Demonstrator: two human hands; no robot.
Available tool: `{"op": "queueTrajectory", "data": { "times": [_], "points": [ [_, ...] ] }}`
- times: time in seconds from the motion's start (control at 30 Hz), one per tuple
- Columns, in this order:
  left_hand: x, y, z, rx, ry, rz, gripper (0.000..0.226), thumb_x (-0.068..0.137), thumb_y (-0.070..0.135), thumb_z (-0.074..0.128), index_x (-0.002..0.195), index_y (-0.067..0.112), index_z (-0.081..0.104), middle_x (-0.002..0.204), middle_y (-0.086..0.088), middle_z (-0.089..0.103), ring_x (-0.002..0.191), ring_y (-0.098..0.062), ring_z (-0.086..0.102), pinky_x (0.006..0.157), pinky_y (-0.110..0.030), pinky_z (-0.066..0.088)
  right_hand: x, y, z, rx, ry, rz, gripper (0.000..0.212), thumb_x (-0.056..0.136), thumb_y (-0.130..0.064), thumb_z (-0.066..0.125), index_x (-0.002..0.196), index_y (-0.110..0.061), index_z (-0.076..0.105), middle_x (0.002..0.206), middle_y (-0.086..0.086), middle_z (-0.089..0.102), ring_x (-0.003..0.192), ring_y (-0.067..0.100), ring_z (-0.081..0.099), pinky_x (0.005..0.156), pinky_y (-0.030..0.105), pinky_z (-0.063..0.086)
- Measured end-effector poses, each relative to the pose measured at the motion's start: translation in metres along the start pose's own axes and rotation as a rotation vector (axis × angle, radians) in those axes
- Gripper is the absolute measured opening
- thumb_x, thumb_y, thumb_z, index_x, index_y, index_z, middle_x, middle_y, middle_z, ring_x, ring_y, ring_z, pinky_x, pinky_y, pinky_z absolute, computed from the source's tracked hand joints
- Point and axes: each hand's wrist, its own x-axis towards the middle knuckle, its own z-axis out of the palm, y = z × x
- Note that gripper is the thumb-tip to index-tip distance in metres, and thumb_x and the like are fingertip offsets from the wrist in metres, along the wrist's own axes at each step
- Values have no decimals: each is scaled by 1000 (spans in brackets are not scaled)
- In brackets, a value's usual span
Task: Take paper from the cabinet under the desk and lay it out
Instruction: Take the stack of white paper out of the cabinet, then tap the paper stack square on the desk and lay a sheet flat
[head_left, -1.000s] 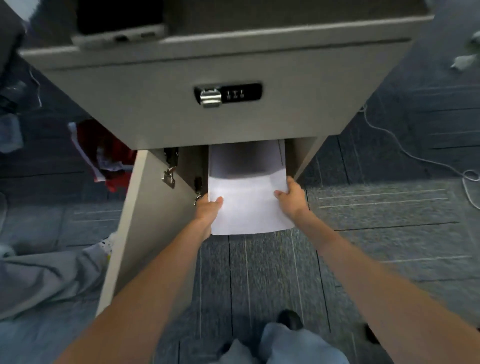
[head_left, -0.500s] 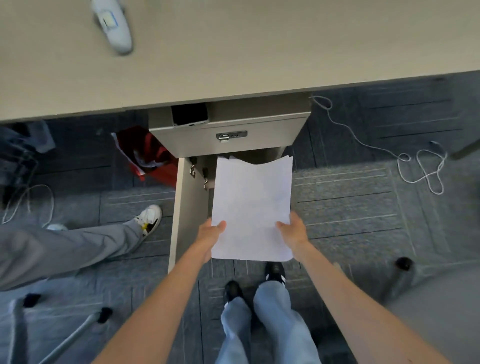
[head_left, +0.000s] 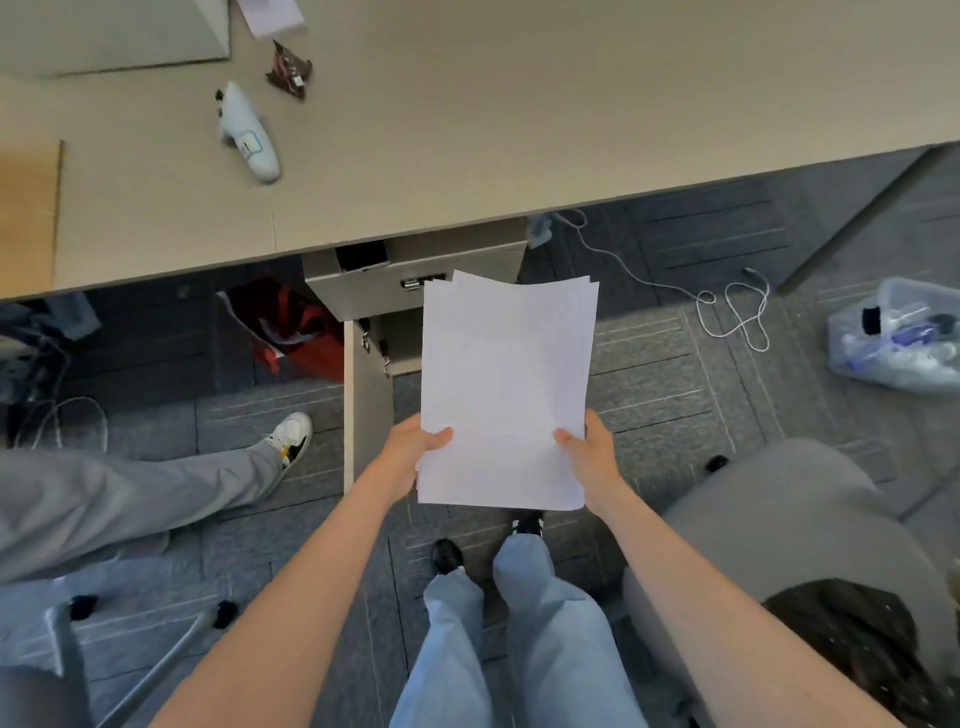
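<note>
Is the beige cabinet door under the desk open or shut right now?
Open. The beige cabinet door swings outward toward the person, left of the white paper stack.

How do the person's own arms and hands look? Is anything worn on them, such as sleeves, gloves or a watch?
Both forearms are bare as far as the picture shows: no sleeve reaches into view. The left hand and the right hand wear no gloves, and no watch, bracelet or ring can be seen on the wrists or the fingers. No markings or cables are on the arms.

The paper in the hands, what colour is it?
White and blank on the side facing up; the paper shows best in the head view, the only one.
</note>
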Motion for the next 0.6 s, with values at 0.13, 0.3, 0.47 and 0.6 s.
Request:
{"op": "queueTrajectory", "data": {
  "times": [0.13,0.3,0.47,0.6],
  "points": [
    [-17,36,15,38,-52,76,44,90,1,60,133,3,54,135,-15,60,117,-33,60,83,-36,55,-10,-35,-16,83,14,-62,30,93,2,46,117,-12,55,106,3,61,92,22,56,67,27,47],
    [-32,88,33,122,-94,162,45,88,-1,60,132,7,55,133,-12,62,119,-33,60,99,-48,49,-13,-89,-32,112,28,-147,31,90,2,48,118,-9,57,103,3,62,82,16,59,61,25,46],
    [-42,142,54,170,-153,249,42,86,-3,61,127,7,59,123,-6,67,107,-24,66,86,-37,56,-9,-139,-49,131,29,-234,32,89,1,49,117,-11,57,107,5,61,93,24,58,63,26,47],
    [-50,190,73,204,-200,343,41,87,-3,59,125,10,58,118,-4,68,110,-24,65,84,-33,55,1,-183,-55,173,46,-300,34,91,2,48,119,-14,56,111,5,60,96,24,57,79,34,47]
  ]
}}
